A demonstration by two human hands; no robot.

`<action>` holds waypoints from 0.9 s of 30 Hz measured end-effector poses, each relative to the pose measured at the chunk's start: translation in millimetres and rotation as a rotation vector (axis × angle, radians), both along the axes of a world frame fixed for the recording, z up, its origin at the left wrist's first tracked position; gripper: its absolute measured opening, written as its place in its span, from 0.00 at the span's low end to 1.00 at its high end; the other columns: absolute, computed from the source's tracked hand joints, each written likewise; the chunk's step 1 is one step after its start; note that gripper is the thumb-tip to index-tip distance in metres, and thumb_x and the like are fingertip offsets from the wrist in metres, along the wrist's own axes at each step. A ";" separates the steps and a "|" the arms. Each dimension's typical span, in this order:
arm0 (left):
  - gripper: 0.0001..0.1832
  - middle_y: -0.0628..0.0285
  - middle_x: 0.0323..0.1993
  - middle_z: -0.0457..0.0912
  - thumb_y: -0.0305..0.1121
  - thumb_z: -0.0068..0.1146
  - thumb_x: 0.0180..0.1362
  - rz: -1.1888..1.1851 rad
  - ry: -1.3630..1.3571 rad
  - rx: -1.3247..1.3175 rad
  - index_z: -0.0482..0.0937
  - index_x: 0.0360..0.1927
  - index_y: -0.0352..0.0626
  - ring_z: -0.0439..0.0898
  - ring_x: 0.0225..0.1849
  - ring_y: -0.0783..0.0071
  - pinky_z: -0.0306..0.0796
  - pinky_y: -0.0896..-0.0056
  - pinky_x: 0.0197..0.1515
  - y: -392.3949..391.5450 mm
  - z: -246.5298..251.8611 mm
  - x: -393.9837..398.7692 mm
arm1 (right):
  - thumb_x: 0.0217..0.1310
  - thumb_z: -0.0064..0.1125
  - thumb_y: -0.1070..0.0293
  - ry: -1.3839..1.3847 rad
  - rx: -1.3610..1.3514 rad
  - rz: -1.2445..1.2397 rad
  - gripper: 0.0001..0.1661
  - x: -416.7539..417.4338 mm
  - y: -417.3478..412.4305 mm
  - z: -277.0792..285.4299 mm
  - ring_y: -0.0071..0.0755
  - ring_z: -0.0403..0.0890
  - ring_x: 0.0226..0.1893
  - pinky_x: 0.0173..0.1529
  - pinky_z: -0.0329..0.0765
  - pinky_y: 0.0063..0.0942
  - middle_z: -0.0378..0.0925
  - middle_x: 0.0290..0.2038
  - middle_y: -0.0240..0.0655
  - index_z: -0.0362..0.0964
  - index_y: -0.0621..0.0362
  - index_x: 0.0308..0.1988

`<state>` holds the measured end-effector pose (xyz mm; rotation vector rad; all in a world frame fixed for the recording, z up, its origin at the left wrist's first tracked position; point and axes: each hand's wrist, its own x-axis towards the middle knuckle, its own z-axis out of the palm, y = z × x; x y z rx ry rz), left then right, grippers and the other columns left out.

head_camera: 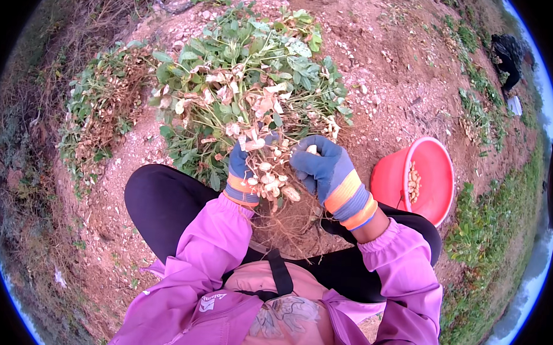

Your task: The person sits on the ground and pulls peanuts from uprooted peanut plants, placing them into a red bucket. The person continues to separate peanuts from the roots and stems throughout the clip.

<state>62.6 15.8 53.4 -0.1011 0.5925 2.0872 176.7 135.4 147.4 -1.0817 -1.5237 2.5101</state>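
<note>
My left hand [240, 168], in a blue-grey work glove with an orange striped cuff, grips a peanut plant [261, 102] by its stems near the roots. Leaves and pods hide part of that hand. Pale peanut pods [271, 179] hang in a cluster between my hands, above thin tangled roots [288, 224]. My right hand [321, 163], gloved alike, is curled beside the cluster with at least one peanut pod [312, 149] in its fingers. A red plastic bucket [389, 177], tilted to the right, stands by my right knee with some peanut pods [413, 183] inside.
Pulled peanut plants [98, 114] lie in a heap to the left. Stony reddish soil [378, 61] surrounds me, with dry brush [28, 129] at far left. At the upper right another person [508, 62] bends near a white container [514, 105]. Green growth [482, 232] borders the right.
</note>
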 end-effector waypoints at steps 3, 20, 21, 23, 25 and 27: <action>0.22 0.50 0.43 0.76 0.33 0.52 0.49 -0.013 -0.035 0.055 0.70 0.49 0.39 0.77 0.42 0.56 0.76 0.53 0.42 1.0 -4.4 -0.8 | 0.51 0.57 0.73 0.147 -0.035 -0.183 0.07 1.1 2.3 -8.8 0.17 0.65 0.15 0.17 0.59 0.15 0.69 0.19 0.29 0.68 0.58 0.33; 0.23 0.53 0.39 0.78 0.29 0.53 0.49 0.004 -0.054 -0.045 0.70 0.52 0.36 0.79 0.39 0.61 0.78 0.61 0.38 0.0 -6.7 -10.6 | 0.44 0.64 0.68 -0.621 1.129 -0.245 0.14 215.1 230.5 -7.8 0.25 0.70 0.20 0.24 0.70 0.23 0.71 0.24 0.30 0.71 0.59 0.33; 0.22 0.53 0.39 0.78 0.29 0.53 0.50 0.004 -0.052 -0.020 0.71 0.51 0.36 0.79 0.39 0.62 0.78 0.62 0.38 2.7 -9.0 -8.2 | 0.45 0.64 0.68 -0.677 1.225 -0.215 0.14 243.0 238.6 -17.5 0.27 0.72 0.22 0.28 0.72 0.24 0.72 0.26 0.32 0.71 0.60 0.34; 0.22 0.54 0.39 0.78 0.31 0.52 0.52 -0.030 -0.044 -0.009 0.71 0.51 0.36 0.79 0.40 0.64 0.78 0.63 0.39 4.3 -19.3 -10.4 | 0.46 0.63 0.68 -0.672 1.486 -0.164 0.16 252.6 238.1 -17.5 0.29 0.75 0.28 0.34 0.73 0.26 0.74 0.30 0.36 0.72 0.62 0.37; 0.20 0.53 0.38 0.78 0.34 0.50 0.55 -0.036 -0.032 -0.057 0.71 0.50 0.36 0.80 0.37 0.63 0.78 0.62 0.35 4.7 -19.4 -12.0 | 0.47 0.63 0.68 -0.542 1.807 -0.127 0.17 223.1 209.5 6.3 0.31 0.76 0.33 0.40 0.73 0.27 0.75 0.34 0.38 0.72 0.63 0.39; 0.18 0.52 0.35 0.79 0.38 0.48 0.57 -0.019 0.015 -0.092 0.73 0.47 0.38 0.80 0.29 0.62 0.77 0.60 0.28 2.3 -3.6 -6.1 | 0.51 0.59 0.72 -0.302 1.398 -0.210 0.13 164.2 160.2 38.9 0.28 0.75 0.35 0.42 0.71 0.24 0.75 0.33 0.37 0.72 0.63 0.39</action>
